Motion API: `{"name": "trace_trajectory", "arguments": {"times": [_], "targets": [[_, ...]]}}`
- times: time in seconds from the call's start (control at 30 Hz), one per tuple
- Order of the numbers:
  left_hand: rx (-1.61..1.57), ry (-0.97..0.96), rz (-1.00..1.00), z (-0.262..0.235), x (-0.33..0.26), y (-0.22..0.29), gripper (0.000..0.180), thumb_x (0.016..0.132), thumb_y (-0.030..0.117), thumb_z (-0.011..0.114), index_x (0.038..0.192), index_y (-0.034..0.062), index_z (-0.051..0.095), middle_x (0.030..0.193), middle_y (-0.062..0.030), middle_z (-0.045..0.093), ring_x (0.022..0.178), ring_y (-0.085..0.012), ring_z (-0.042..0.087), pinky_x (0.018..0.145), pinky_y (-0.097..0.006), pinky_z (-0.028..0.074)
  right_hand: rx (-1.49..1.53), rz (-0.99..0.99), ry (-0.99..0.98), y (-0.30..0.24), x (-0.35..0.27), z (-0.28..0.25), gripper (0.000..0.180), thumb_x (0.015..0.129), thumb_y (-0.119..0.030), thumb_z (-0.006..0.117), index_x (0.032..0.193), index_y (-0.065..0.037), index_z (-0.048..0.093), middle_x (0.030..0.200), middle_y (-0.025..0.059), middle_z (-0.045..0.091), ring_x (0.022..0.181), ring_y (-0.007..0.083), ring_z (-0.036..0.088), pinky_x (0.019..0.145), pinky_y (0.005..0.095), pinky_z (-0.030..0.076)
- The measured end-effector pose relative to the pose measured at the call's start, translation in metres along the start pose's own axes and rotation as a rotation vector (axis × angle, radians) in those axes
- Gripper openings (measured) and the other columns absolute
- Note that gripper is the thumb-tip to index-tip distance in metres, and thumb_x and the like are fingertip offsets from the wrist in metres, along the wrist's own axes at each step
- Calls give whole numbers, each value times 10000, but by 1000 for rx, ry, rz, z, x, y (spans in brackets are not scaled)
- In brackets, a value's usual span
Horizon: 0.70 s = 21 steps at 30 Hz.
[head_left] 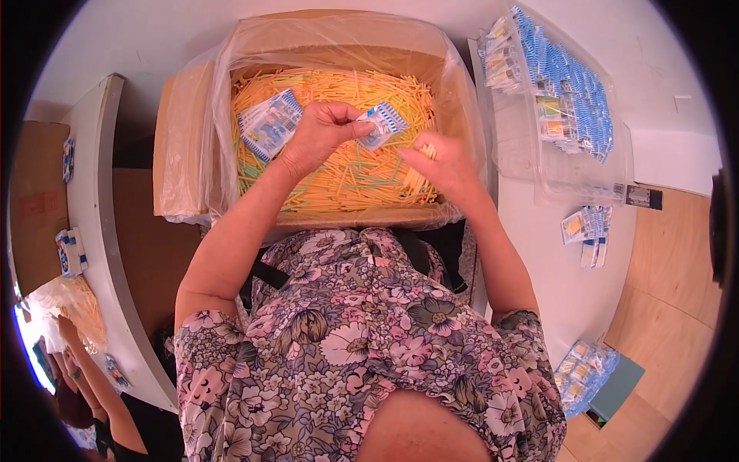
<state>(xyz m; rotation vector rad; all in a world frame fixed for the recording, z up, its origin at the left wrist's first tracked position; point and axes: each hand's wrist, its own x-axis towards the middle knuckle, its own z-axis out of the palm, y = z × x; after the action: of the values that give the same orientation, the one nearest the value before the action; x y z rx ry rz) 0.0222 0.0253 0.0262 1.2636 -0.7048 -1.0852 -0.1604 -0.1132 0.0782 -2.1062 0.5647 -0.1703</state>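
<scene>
My left hand (319, 138) is closed, pinching a small clear plastic packet (381, 129) with a blue-and-white striped edge above the open box. Close to its right, my right hand (448, 168) wraps around a bunch of thin yellow sticks (416, 182); its fingers are slightly blurred. Beneath both hands, a deep layer of loose thin sticks (346, 179) in orange, yellow and some green fills the cardboard box (331, 31). A pile of flat packets (269, 125) with the same blue edges lies on the sticks, left of my left hand.
Clear plastic (222, 115) lines the box. On the right, a transparent bin (531, 165) holds rows of filled packets, and more packets (586, 227) lie on the white table (546, 262). A bagged bundle (585, 373) sits lower right. Another person's arm (96, 377) shows lower left.
</scene>
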Motion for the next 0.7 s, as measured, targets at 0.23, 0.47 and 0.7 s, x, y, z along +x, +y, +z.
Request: {"name": "trace_trajectory", "arguments": {"times": [0.23,0.47,0.7], "targets": [[50,-50,38,1,-1,2,131,812,39,677,937,12,705,921,-48,675,829,-83,586,760,-230,478,325,96,183,-34,24,-20,208,836,-188,675,709,-54,578,635,-47,517,593,8,456,504,189,346],[45,-120,85,6,2,1,130,804,43,691,926,0,698,855,-23,671,798,-83,588,761,-232,485,147,-35,237,-32,43,-5,238,840,-211,675,716,-29,584,625,-50,524,586,11,448,494,197,343],[50,-125,38,2,2,-3,131,821,82,683,923,1,696,841,-12,674,799,-75,585,755,-231,478,61,-48,229,-51,52,-12,255,829,-216,670,700,-20,569,592,-34,506,567,27,420,495,227,345]]}}
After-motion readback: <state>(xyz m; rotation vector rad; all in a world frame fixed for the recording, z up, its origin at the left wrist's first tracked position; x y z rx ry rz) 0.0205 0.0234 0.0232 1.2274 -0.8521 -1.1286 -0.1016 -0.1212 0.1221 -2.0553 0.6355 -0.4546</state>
